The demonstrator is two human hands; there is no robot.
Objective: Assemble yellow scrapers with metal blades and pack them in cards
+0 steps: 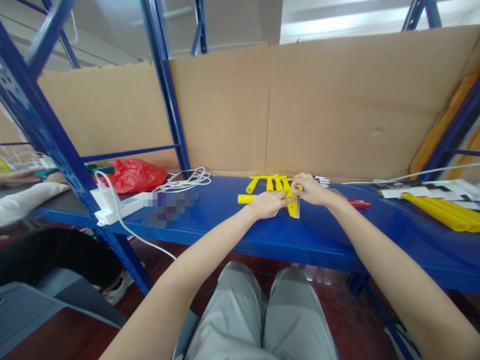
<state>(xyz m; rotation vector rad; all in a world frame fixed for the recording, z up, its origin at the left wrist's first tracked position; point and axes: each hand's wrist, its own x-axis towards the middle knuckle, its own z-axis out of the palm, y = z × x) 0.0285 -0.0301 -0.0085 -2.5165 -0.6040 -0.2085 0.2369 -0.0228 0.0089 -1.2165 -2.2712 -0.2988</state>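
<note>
My left hand (267,204) rests low over the blue shelf, its fingers reaching onto a yellow plastic scraper-like tool (292,209) with a pale strip along its right edge. A yellow tube (245,199) sticks out to the left from behind that hand. Above the tool, my right hand (308,190) is bent with thumb and fingertips pinched together; what lies between them is too small to make out. Just behind both hands lie several yellow T-shaped pieces (254,184). Beside my right wrist is a red pen-like object (359,203).
At right lie yellow tubes (435,211) and black-and-white packets (420,191). A white power strip (123,207), coiled white cable (193,179) and red plastic bag (137,175) sit left. Cardboard (318,105) stands behind. Another person's sleeve (32,199) shows far left.
</note>
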